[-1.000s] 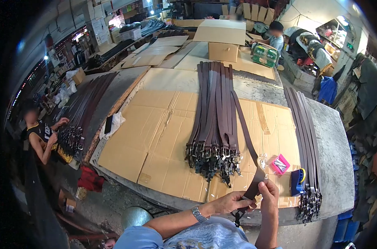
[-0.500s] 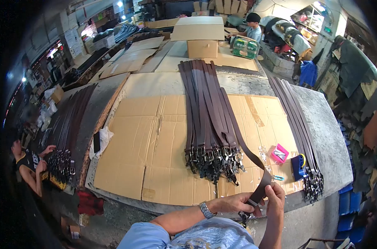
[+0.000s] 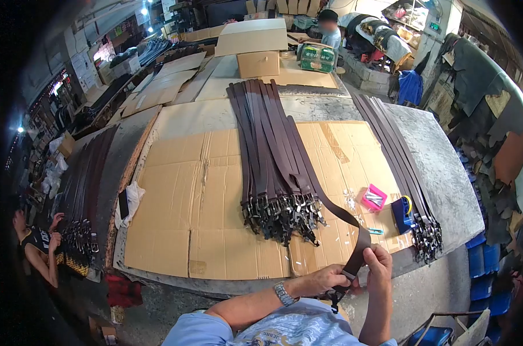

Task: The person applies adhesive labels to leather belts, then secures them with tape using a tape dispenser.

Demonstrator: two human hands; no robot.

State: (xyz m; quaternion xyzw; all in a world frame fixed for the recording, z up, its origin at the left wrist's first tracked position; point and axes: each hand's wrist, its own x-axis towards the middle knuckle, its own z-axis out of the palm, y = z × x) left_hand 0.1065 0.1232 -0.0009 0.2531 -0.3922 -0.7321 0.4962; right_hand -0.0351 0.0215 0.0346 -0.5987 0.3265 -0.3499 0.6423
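Observation:
A dark brown belt (image 3: 360, 247) runs from the pile down to my hands at the table's front edge. My left hand (image 3: 326, 279), with a watch (image 3: 284, 294) on the wrist, is closed on the belt near its buckle end. A small pale band (image 3: 348, 275) shows across the strap by those fingers. My right hand (image 3: 378, 264) pinches the same strap a little higher, thumb on top. Black metal parts (image 3: 334, 300) hang below my left fingers, partly hidden. Ahead lies a pile of brown belts (image 3: 270, 138), with their buckles (image 3: 281, 213) towards me.
Flattened cardboard (image 3: 163, 230) covers the table. To the right are a pink box (image 3: 374, 198) of small metal pieces, a teal cutter (image 3: 375, 231), a blue tape dispenser (image 3: 402, 214) and more belts (image 3: 388, 150). A phone (image 3: 123, 205) lies left. Co-workers (image 3: 39, 245) are at left and at the back.
The view has turned slightly, so the table and the pile appear further left. Both hands keep their hold on the belt, with only a slight shift.

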